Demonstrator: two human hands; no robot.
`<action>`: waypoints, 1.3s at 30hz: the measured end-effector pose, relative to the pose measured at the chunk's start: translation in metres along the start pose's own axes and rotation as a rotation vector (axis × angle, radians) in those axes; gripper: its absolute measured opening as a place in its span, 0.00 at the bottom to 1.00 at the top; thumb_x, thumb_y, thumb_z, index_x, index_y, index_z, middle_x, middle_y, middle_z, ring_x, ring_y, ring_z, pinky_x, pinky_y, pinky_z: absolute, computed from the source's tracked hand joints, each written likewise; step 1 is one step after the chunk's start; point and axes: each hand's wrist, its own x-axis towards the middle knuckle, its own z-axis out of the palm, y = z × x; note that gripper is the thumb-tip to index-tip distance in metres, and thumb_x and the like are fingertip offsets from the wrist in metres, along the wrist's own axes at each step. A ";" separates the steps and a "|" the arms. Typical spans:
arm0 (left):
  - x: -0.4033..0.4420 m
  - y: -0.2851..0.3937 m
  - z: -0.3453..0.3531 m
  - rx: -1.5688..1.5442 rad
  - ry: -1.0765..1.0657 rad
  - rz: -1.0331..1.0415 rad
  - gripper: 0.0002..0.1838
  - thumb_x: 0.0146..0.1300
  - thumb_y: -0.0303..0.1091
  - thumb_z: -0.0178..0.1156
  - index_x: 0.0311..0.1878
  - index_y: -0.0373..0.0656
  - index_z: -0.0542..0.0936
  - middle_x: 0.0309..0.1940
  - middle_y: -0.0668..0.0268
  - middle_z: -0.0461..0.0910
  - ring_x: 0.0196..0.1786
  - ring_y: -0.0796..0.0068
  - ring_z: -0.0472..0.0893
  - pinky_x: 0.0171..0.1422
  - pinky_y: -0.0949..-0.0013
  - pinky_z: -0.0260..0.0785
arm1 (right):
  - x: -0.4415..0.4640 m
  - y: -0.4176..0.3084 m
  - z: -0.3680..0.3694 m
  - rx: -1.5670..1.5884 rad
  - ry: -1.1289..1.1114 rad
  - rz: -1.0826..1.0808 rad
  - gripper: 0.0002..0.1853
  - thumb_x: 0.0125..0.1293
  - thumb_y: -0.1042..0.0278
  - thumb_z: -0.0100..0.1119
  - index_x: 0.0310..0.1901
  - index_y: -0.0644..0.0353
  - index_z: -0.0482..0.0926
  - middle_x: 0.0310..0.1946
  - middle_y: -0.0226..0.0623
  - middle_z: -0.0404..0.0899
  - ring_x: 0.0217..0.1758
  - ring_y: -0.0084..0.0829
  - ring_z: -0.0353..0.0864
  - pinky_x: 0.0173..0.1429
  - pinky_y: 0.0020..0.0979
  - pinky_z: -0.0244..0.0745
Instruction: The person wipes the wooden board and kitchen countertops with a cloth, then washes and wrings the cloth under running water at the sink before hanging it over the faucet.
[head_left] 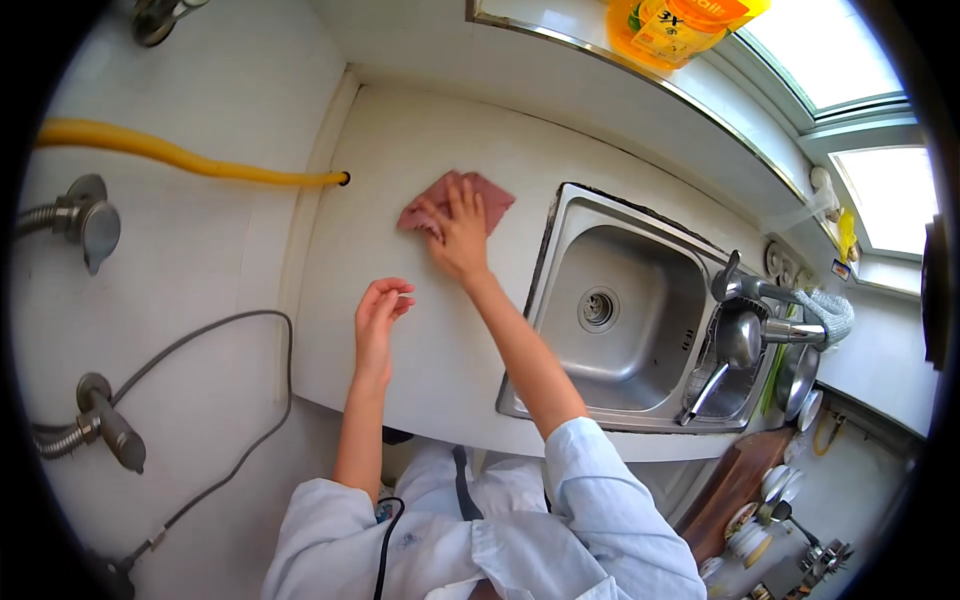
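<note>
A dusty-pink cleaning cloth (492, 198) lies spread on the white countertop (420, 350), left of the sink. My right hand (461, 232) presses down on it, fingers stretched over the fabric and the cloth bunched near the thumb. Nearer my body, my left hand (377, 318) hovers over the counter with loosely bent fingers and nothing in them. It is apart from the cloth.
A steel sink (625, 310) with a tap (745, 285) and a ladle (707, 390) is at the right. A yellow hose (190, 160) enters the left wall. An orange detergent pouch (670, 30) stands on the ledge. Dishes (780, 485) and a brown board (735, 485) sit lower right.
</note>
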 end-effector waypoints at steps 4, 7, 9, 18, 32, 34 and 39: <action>-0.017 -0.008 -0.006 -0.035 0.010 -0.015 0.09 0.64 0.32 0.47 0.44 0.41 0.73 0.40 0.66 0.76 0.40 0.80 0.74 0.51 0.74 0.64 | -0.060 -0.052 0.011 0.138 -0.098 -0.066 0.25 0.45 0.70 0.57 0.50 0.47 0.76 0.66 0.45 0.52 0.70 0.50 0.46 0.70 0.49 0.41; -0.033 -0.010 -0.009 -0.041 0.029 0.001 0.09 0.65 0.31 0.46 0.45 0.41 0.73 0.40 0.66 0.76 0.40 0.81 0.74 0.50 0.75 0.65 | -0.113 -0.074 0.019 0.173 -0.246 -0.110 0.22 0.44 0.71 0.58 0.47 0.52 0.77 0.64 0.44 0.57 0.70 0.47 0.48 0.70 0.48 0.42; -0.043 -0.008 -0.010 -0.052 0.037 -0.009 0.09 0.65 0.31 0.46 0.44 0.41 0.73 0.39 0.67 0.76 0.40 0.82 0.74 0.48 0.77 0.65 | -0.140 -0.082 0.021 0.192 -0.476 -0.199 0.21 0.43 0.72 0.58 0.44 0.56 0.77 0.57 0.42 0.67 0.68 0.46 0.53 0.69 0.48 0.47; -0.048 0.007 -0.048 -0.117 0.167 0.026 0.09 0.63 0.32 0.47 0.43 0.41 0.73 0.39 0.67 0.76 0.40 0.80 0.74 0.49 0.73 0.65 | -0.111 -0.083 -0.031 1.477 0.120 1.140 0.17 0.63 0.68 0.50 0.52 0.63 0.69 0.45 0.39 0.75 0.49 0.31 0.74 0.53 0.34 0.71; 0.003 -0.003 -0.009 0.127 -0.116 -0.015 0.10 0.64 0.32 0.47 0.44 0.40 0.74 0.40 0.65 0.78 0.41 0.78 0.75 0.49 0.74 0.64 | 0.081 0.050 -0.034 -0.318 0.066 0.090 0.22 0.50 0.68 0.54 0.49 0.37 0.77 0.60 0.41 0.61 0.65 0.45 0.54 0.59 0.55 0.50; -0.003 0.003 -0.014 0.029 -0.061 0.085 0.10 0.64 0.30 0.47 0.44 0.39 0.73 0.40 0.64 0.78 0.41 0.77 0.75 0.51 0.71 0.64 | 0.072 0.027 0.005 -0.213 0.055 -0.078 0.22 0.45 0.69 0.55 0.46 0.39 0.78 0.59 0.39 0.61 0.64 0.46 0.53 0.58 0.49 0.51; -0.016 0.031 -0.010 0.005 0.012 0.085 0.11 0.63 0.33 0.47 0.43 0.40 0.74 0.39 0.65 0.78 0.42 0.78 0.74 0.52 0.72 0.63 | -0.073 -0.079 0.077 0.005 -0.280 -0.295 0.23 0.57 0.60 0.46 0.55 0.57 0.69 0.60 0.45 0.59 0.67 0.47 0.52 0.65 0.55 0.43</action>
